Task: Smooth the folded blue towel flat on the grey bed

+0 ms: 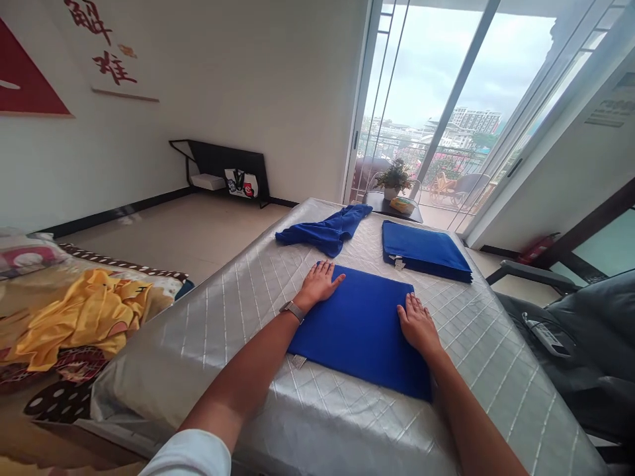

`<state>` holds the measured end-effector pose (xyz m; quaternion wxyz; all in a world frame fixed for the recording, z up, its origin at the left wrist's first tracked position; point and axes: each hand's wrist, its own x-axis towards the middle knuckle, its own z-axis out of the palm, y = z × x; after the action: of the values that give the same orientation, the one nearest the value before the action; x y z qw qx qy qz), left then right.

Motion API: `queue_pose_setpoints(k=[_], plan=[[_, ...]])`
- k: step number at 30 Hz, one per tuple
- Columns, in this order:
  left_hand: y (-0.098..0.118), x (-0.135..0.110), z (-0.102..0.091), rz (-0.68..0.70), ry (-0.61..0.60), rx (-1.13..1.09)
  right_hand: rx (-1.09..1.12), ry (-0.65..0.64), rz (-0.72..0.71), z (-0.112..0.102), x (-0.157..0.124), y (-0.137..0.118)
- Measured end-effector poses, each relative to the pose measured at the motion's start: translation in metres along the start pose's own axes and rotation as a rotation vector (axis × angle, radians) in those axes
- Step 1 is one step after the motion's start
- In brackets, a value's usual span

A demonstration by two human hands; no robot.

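A flat blue cloth (360,327), roughly square and with a small white tag at its near left corner, lies on the plastic-covered mattress (238,311). My left hand (321,283) rests flat on its far left corner, fingers spread, a watch on the wrist. On the right edge of the same cloth lies my right hand (417,322), its fingers stretched out. Beyond, to the right, is a neat stack of folded blue cloths (424,248) with white tags. A crumpled blue cloth (327,228) sits past my left hand.
At the left, a yellow garment (94,314) lies on a lower bed. A dark armchair (590,317) with a white power strip (548,337) stands close on the right. Behind the mattress, a potted plant (394,178) is on a small black table (414,213) by the glass door.
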<state>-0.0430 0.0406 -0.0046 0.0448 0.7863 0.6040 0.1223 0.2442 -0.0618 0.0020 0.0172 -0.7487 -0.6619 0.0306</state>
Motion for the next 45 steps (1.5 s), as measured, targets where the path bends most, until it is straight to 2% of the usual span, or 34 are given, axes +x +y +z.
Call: queue_pose_setpoints(k=[5, 9, 11, 13, 18, 20, 22, 25, 30, 35, 39, 42, 45], plan=[[0.0, -0.002, -0.003, 0.0, 0.005, 0.044, 0.03, -0.015, 0.002, -0.001, 0.001, 0.0], [0.011, -0.01, -0.014, 0.029, 0.11, 0.167, 0.056, -0.015, 0.004, -0.004, -0.001, -0.003], [0.029, -0.017, -0.019, 0.105, 0.159, 0.194, 0.065, -0.009, 0.006, -0.005, -0.001, -0.004], [0.056, -0.027, -0.018, 0.205, 0.163, 0.163, 0.075, -0.001, 0.005, -0.005, -0.002, -0.004], [0.135, -0.049, 0.004, 0.56, 0.051, 0.043, 0.036, 0.006, -0.033, -0.005, -0.004, -0.002], [0.153, -0.049, 0.012, 0.623, 0.027, 0.017, 0.008, 0.006, -0.072, -0.005, -0.005, 0.001], [0.158, -0.045, 0.017, 0.612, -0.005, -0.001, 0.007, 0.015, -0.082, -0.005, -0.005, 0.002], [0.146, -0.04, 0.017, 0.53, -0.056, -0.014, 0.045, 0.033, -0.044, -0.004, -0.004, 0.001], [0.107, -0.044, 0.005, 0.421, -0.119, -0.005, 0.086, 0.027, -0.028, -0.005, -0.003, -0.002], [0.052, -0.055, -0.013, 0.273, -0.154, -0.003, 0.089, 0.013, -0.009, -0.008, -0.005, -0.002], [0.009, -0.063, -0.021, 0.14, -0.134, 0.021, 0.085, 0.006, -0.004, -0.009, -0.005, -0.002], [-0.007, -0.066, -0.022, 0.069, -0.12, 0.025, 0.069, 0.008, -0.004, -0.007, -0.004, -0.002], [-0.01, -0.066, -0.02, 0.041, -0.13, 0.013, 0.044, 0.011, -0.005, -0.004, -0.002, -0.001]])
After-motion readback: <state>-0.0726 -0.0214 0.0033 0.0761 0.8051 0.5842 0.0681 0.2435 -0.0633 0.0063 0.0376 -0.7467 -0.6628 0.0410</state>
